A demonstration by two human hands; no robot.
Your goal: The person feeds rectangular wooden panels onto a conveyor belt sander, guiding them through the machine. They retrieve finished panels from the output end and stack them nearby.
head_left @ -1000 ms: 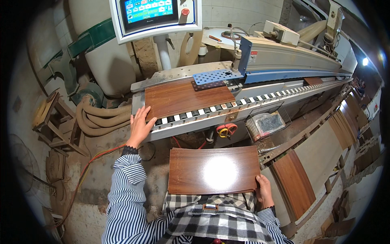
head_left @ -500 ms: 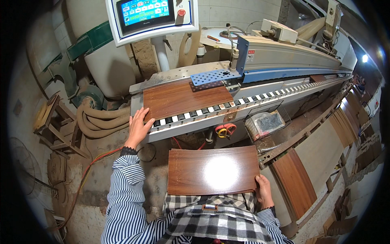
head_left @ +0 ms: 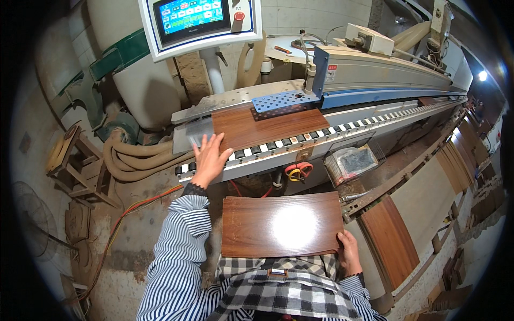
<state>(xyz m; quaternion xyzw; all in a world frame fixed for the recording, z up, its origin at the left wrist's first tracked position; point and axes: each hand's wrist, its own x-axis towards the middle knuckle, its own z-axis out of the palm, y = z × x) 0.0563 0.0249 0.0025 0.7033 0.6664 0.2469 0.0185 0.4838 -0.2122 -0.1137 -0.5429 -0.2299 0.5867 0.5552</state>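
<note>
Board on the machine: one brown wood-grain board (head_left: 267,127), lying flat on the metal counter (head_left: 187,136), its far part beneath the perforated blue plate (head_left: 284,99).
Left grip: the bare left hand (head_left: 210,160), fingers spread, at the near left corner of that board; I cannot tell how firmly it presses.
Right grip: the bare right hand (head_left: 349,252), pinching the right edge of the board stack, some fingers hidden from where I stand.
Board stack: matching brown boards (head_left: 249,227), glossy, a bright glare on the top face, held level before the checked apron (head_left: 300,291).
Roller track: black and white segments (head_left: 271,145) in a long row along the near side of the board, running off to the right.
Control panel: white frame (head_left: 147,32), lit screen, red button (head_left: 239,16) to the screen's right.
Below the track: red and yellow rings (head_left: 299,172); wire basket (head_left: 379,155) holding a wrapped bundle.
Right side: further pile of brown boards (head_left: 390,241), well apart from the machine.
Left side: ribbed hoses (head_left: 128,160) near a wooden stool (head_left: 77,166).
</note>
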